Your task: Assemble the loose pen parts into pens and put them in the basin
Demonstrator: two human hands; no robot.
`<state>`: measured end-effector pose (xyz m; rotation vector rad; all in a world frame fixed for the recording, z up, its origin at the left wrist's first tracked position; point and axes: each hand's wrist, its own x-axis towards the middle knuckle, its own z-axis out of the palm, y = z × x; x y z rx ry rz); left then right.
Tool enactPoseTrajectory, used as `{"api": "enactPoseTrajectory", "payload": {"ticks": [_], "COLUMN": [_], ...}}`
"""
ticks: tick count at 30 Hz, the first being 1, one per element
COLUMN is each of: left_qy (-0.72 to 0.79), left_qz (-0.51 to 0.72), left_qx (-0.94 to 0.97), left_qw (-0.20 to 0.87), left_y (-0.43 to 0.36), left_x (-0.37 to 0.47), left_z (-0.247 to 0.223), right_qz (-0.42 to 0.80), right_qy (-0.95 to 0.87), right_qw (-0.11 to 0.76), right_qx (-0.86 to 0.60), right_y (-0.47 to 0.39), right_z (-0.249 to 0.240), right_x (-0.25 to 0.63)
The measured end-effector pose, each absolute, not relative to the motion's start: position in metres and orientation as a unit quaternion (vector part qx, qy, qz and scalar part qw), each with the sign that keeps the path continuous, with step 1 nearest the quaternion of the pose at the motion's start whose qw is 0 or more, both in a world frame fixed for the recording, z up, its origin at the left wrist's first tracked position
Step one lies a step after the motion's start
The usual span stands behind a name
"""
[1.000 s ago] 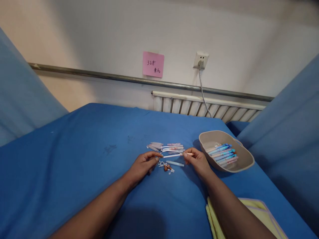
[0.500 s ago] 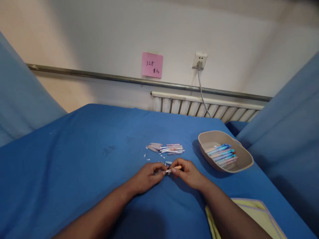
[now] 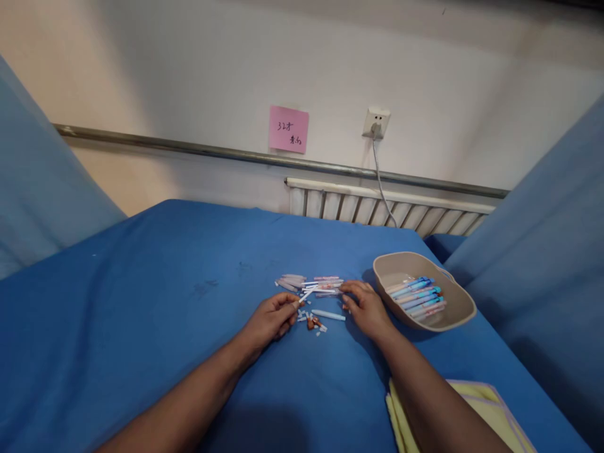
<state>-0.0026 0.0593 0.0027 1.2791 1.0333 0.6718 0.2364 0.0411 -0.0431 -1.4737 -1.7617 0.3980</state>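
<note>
In the head view, my left hand [image 3: 271,319] pinches one end of a thin white pen refill [image 3: 307,294], which slants up toward a pile of pen parts [image 3: 325,284]. My right hand [image 3: 365,307] reaches to the right end of that pile, thumb and fingers apart; whether the fingertips touch a part is unclear. Between my hands a pale blue pen barrel [image 3: 329,314] lies on the blue cloth. Small brown and white pen pieces [image 3: 311,323] are scattered beside it. Pale tapered pen barrels [image 3: 291,280] lie left of the pile.
A beige basket [image 3: 465,314] holding several blue and pink pens stands at the right. A folded yellow cloth [image 3: 481,399] lies under my right forearm. Behind the blue-covered surface [image 3: 155,302] are a radiator [image 3: 344,201], a metal rail and a plugged-in cable.
My hands have moved apart from around an orange-tipped piece. The left now holds a white refill; the right has moved up and right to the pile. The pale blue barrel is now uncovered.
</note>
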Motion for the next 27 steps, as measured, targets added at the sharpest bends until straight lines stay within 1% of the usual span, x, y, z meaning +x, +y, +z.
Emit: {"api": "enactPoseTrajectory", "payload": {"ticks": [4,7,10,14,17,20,24,27], "left_qy": [0.456,0.452,0.453,0.456,0.458,0.460,0.464,0.461], "left_qz": [0.295,0.299,0.294,0.288,0.288,0.286,0.278,0.266], "left_qx": [0.556,0.561,0.573,0.593,0.610,0.632,0.655,0.669], "left_qw": [0.629,0.625,0.617,0.598,0.578,0.554,0.527,0.519], "left_y": [0.057,0.058,0.061,0.065,0.068,0.069,0.068,0.066], "left_x": [0.000,0.001,0.000,-0.003,-0.006,-0.008,-0.010,-0.010], "left_z": [0.002,0.000,-0.005,-0.011,-0.013,-0.014,-0.012,-0.009], "right_qz": [0.112,0.097,0.086,0.083,0.083,0.114,0.217,0.295], "right_qy": [-0.737,-0.741,-0.741,-0.740,-0.744,-0.745,-0.692,-0.625], "right_qw": [0.285,0.230,0.208,0.203,0.226,0.283,0.394,0.457], "right_qx": [-0.602,-0.623,-0.632,-0.636,-0.623,-0.594,-0.565,-0.560], "right_y": [0.037,0.034,0.033,0.031,0.030,0.029,0.030,0.031], "right_z": [-0.038,-0.034,-0.032,-0.030,-0.029,-0.030,-0.033,-0.035], "right_x": [0.227,0.222,0.219,0.218,0.219,0.222,0.224,0.224]}}
